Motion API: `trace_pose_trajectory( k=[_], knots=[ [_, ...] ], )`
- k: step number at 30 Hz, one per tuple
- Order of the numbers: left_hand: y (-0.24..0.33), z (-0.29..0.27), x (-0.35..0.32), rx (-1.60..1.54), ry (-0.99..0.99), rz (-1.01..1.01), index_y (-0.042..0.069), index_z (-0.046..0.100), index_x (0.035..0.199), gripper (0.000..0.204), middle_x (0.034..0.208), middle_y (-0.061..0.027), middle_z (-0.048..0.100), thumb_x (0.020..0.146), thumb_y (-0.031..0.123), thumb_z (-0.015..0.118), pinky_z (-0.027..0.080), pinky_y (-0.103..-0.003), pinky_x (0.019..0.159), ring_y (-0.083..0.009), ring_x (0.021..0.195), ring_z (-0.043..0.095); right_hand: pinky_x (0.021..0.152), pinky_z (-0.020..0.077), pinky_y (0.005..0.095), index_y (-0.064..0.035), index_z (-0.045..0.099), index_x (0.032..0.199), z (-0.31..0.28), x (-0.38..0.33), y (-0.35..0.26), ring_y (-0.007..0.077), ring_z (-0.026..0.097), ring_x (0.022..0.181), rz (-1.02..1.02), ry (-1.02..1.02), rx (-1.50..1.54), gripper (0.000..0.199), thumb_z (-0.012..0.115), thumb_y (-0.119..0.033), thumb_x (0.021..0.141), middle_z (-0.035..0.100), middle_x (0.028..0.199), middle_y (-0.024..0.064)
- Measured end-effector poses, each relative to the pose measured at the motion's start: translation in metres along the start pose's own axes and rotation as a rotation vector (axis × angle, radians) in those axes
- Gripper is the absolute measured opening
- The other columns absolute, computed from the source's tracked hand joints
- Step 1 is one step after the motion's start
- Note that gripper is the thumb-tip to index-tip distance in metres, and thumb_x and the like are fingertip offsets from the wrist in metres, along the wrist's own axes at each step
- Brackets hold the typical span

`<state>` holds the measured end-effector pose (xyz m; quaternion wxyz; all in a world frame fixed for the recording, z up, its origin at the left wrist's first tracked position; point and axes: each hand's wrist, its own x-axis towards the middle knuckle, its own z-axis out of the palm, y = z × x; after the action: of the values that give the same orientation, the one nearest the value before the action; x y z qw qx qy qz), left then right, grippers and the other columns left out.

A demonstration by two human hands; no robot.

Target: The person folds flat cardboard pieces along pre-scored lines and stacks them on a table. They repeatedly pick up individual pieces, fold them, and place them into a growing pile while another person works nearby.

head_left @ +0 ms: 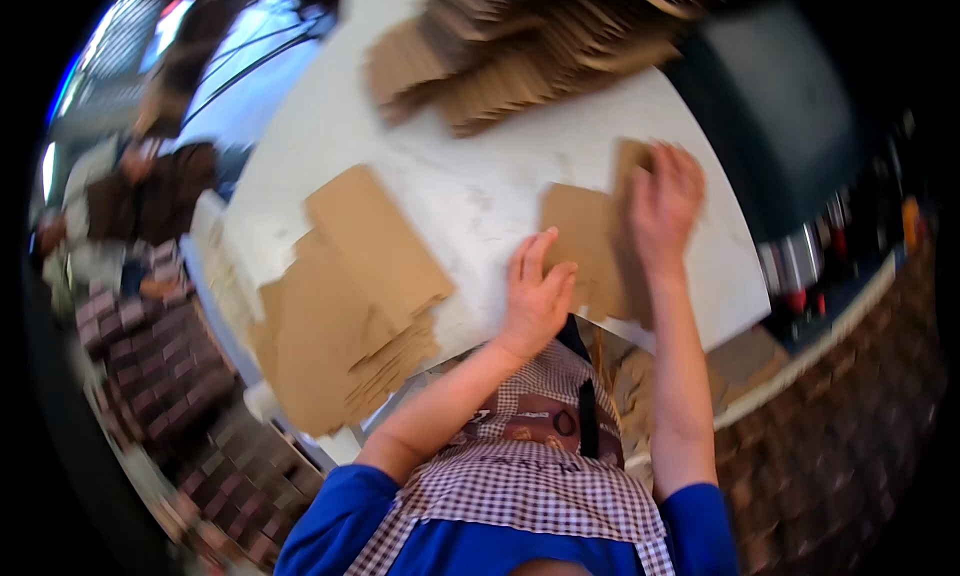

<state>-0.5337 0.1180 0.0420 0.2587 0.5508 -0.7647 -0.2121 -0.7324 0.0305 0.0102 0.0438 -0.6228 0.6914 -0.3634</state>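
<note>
Both hands on cardboard sheet (pixel 585 251) | flat | long axis unclear

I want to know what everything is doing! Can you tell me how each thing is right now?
Left hand: open, flat on the cardboard piece.
Right hand: gripping a raised flap.
Cardboard piece: partly folded on the white table.
Near stack: flat, fanned out.
Far stack: flat, spread, blurred.
</note>
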Motion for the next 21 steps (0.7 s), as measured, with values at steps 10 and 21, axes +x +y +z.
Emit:
trace_pose_trajectory(
  k=[10, 21],
  knots=[
    [0.004, -0.015, -0.010, -0.371, 0.014, -0.726, 0.002, 0.054, 0.125, 0.053, 0.109, -0.0156, 0.063, 0.079, 0.015, 0.075, 0.052, -0.039, 0.080, -0.0270, 0.091, 0.063, 0.113, 0.0365, 0.0407, 0.0000, 0.058, 0.131, -0.026, -0.047, -0.025, 0.0322, 0.045, 0.132, 0.252, -0.102, 0.114, 0.038, 0.062, -0.014, 0.096, 0.049, 0.140, 0.0166],
    [-0.028, -0.197, -0.015, -0.681, 0.478, -0.740, -0.001, 0.063, 0.111, 0.028, 0.080, -0.0064, 0.065, 0.088, 0.014, 0.069, 0.050, -0.031, 0.068, -0.0132, 0.072, 0.059, 0.111, 0.0382, 0.0386, 0.0003, 0.052, 0.139, -0.008, -0.016, -0.190, 0.0309, 0.051, 0.131, 0.013, -0.760, 0.513, 0.046, 0.061, -0.022, 0.099, 0.053, 0.143, 0.0190]
  ],
)
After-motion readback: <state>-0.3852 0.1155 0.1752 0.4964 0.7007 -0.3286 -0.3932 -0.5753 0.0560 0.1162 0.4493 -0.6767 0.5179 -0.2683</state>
